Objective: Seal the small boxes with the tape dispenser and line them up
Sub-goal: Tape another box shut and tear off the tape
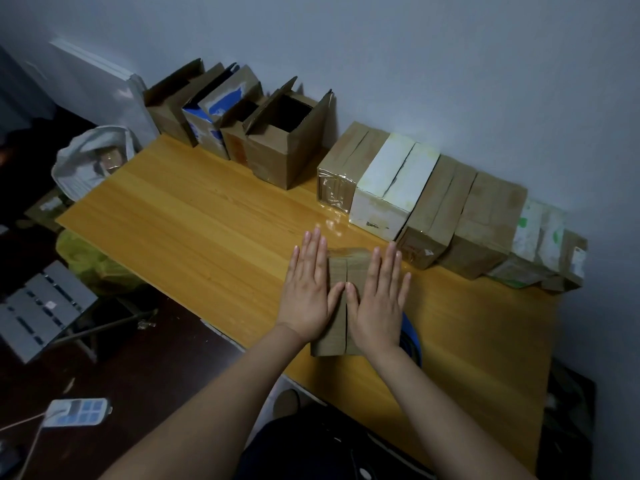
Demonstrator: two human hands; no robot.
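Pressing small brown cardboard box [337, 271] shut on yellow wooden tabletop [194, 209].
Left hand [306, 292], right hand [377, 299] flat, unclenched, holding flaps [355, 268] level for taping.

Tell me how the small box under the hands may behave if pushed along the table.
The small box probably slides, not tips: it lies low on the smooth table. Its flaps may spring open: the seam looks untaped, and the left hand and right hand press them flat.

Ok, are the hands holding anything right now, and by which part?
Nothing is gripped. The left hand and right hand lie flat, fingers straight, pressing down the top flaps of the box, one on each.
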